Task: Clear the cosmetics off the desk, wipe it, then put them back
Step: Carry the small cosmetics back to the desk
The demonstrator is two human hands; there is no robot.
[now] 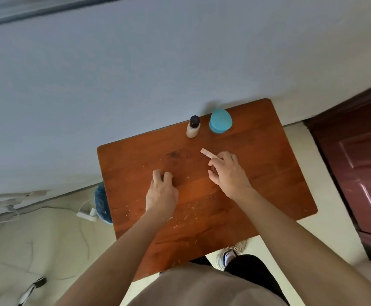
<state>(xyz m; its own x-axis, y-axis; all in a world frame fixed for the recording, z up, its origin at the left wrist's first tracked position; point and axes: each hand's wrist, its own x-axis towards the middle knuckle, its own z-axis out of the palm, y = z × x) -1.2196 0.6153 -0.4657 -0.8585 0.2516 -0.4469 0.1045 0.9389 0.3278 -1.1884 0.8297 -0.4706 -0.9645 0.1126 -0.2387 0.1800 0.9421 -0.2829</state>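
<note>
On the reddish wooden desk [257, 173], near the back edge, a small beige bottle with a dark cap [193, 127] stands beside a round blue jar [220, 121]. My right hand [226, 173] pinches one end of a slim pale pink stick [207, 153], which points towards the bottle just above the desk top. My left hand [162, 191] rests at mid-desk with its fingers curled down round a small dark item [162, 177], most of it hidden.
The desk stands against a pale blue wall. A dark red door [361, 164] is on the right. Left of the desk on the floor are a blue bag [101, 202] and a white power strip with cables [87, 214]. My shoe [231, 253] shows below the desk's front edge.
</note>
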